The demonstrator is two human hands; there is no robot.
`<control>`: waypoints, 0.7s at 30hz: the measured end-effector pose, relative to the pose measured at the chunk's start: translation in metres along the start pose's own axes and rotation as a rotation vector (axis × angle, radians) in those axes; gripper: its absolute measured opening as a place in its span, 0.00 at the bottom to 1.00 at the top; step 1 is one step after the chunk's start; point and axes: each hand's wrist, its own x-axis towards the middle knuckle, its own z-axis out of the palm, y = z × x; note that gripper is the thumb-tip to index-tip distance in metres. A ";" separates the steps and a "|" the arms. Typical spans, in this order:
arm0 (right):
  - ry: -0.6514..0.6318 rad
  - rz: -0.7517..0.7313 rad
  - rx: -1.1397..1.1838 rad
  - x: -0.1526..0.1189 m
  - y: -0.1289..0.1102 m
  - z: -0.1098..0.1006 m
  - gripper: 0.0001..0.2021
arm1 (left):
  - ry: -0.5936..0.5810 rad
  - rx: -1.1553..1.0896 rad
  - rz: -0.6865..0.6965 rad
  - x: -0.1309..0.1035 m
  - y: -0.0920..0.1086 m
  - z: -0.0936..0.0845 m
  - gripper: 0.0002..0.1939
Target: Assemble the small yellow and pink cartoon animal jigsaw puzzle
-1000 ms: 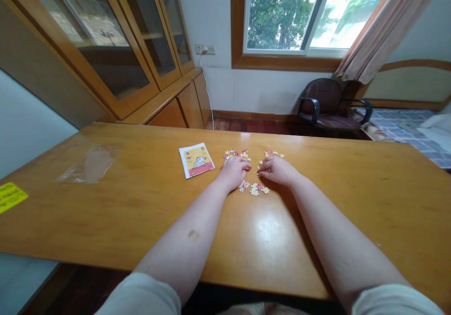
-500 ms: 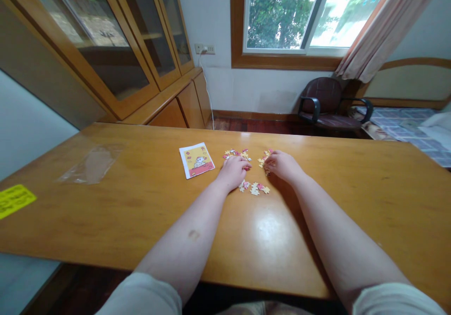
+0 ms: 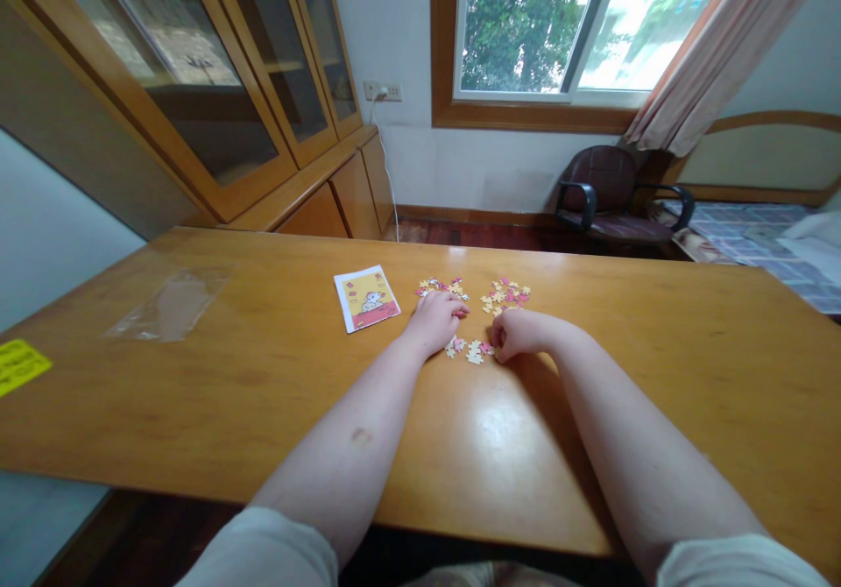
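Note:
Beside the near puzzle pieces is my right hand, its fingers curled down in a pinch at a piece by the right end of that row. The fingertips partly hide this piece. My left hand rests on the table among the pieces, fingers extended and a little bent, with a bit of red showing under them. Beyond it lies a loose heap of small yellow, pink and white puzzle pieces. A second heap of puzzle pieces spreads beyond my right hand.
A picture card with a white cartoon animal lies left of my left hand. Farther left are a clear plastic bag and a yellow label on the wooden table. A chair stands past the far edge.
My right hand has moved toward me from the right heap to the near row of pieces, uncovering that heap. My left hand has stayed in place.

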 end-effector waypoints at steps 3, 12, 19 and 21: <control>0.023 -0.026 0.033 -0.002 0.004 -0.003 0.10 | -0.002 -0.005 -0.004 0.000 0.000 0.000 0.17; 0.317 0.085 -0.018 0.013 0.020 -0.005 0.06 | 0.002 -0.002 -0.006 0.000 -0.001 0.000 0.17; 0.424 0.138 -0.006 0.013 0.026 -0.008 0.05 | 0.019 -0.009 0.009 0.000 -0.003 0.002 0.18; 0.438 0.187 -0.006 0.014 0.027 -0.008 0.06 | 0.023 -0.010 0.010 0.000 -0.003 0.002 0.18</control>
